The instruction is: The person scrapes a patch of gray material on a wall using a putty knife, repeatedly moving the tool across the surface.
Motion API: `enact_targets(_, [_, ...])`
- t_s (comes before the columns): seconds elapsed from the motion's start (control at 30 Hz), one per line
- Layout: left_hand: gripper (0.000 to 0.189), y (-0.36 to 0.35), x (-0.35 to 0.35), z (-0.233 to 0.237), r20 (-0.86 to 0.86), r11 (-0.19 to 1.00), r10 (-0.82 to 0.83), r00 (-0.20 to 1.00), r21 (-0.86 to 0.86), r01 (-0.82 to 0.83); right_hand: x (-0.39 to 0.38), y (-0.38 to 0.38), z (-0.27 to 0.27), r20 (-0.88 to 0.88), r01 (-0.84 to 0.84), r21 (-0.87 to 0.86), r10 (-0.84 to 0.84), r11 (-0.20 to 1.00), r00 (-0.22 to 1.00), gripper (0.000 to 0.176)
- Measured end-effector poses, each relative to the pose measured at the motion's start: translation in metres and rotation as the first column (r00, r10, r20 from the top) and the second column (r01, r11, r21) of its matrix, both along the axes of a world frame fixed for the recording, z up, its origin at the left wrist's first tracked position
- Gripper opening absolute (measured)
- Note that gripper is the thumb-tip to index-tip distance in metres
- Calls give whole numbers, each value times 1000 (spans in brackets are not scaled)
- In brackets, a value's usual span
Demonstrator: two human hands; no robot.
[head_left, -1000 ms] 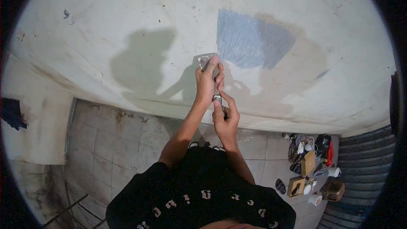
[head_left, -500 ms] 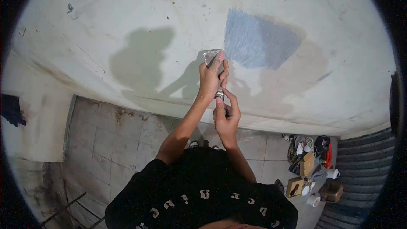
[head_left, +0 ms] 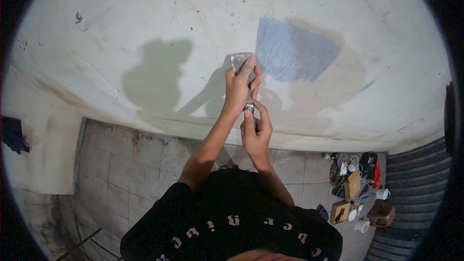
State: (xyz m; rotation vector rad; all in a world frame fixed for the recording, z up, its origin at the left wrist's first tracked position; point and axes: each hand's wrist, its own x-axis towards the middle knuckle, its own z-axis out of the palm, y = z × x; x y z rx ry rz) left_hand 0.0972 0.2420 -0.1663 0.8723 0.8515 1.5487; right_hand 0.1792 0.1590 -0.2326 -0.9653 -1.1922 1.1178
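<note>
A putty knife (head_left: 236,61) stands blade up before the pale wall (head_left: 193,0), its wide metal blade smeared with whitish residue. My left hand (head_left: 237,88) is wrapped around the blade, with the thumb lying along its right side close to the top edge. Lower down, my right hand (head_left: 257,134) grips the dark handle, thumb and forefinger near the collar where handle meets blade. Just right of the blade, a blue-grey scratched patch (head_left: 295,50) marks the wall. Whitish dust coats the left thumb and wrist.
Grey tiles (head_left: 145,159) cover the floor below the wall. At the right lie cardboard boxes (head_left: 353,185), white cups (head_left: 361,226), a brown container (head_left: 382,215) and cloths, beside a ribbed dark shutter (head_left: 415,183). Thin dark bars (head_left: 79,244) stand at lower left.
The head view has tilted slightly, so the blue-grey patch and floor appear a little lower. Both hands keep their grip on the putty knife, almost in the same place.
</note>
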Motion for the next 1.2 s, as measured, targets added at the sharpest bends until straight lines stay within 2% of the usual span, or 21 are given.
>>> enact_targets(0.13, [40, 0, 3, 22, 3, 997, 45, 999, 65, -45, 1, 0, 26, -34, -3, -6, 2, 1000, 999, 36])
enact_targets(0.33, [41, -2, 9, -16, -15, 999, 17, 1000, -43, -18, 9, -11, -8, -3, 5, -9, -5, 1000, 1000, 41])
enact_targets(0.4, [42, -4, 14, -27, -5, 999, 2, 1000, -41, -2, 14, -15, -13, 9, 15, -54, -14, 998, 1000, 42])
enact_targets(0.63, [42, -4, 21, -54, 24, 999, 14, 1000, -43, -13, 23, -13, -32, 32, 51, -36, -50, 998, 998, 40])
enact_targets(0.9, [37, -9, 24, -53, 39, 997, 63, 997, -49, -62, 29, -15, -33, 76, 19, -64, -14, 998, 997, 41])
enact_targets(1.0, [34, -9, 23, -52, 40, 997, 55, 998, -58, -53, 30, -17, -22, 32, 14, -145, -9, 989, 999, 41])
enact_targets(1.2, [33, -8, 23, -61, 47, 999, 40, 998, -31, -38, 34, -14, -24, 21, -20, -97, 22, 995, 1000, 39])
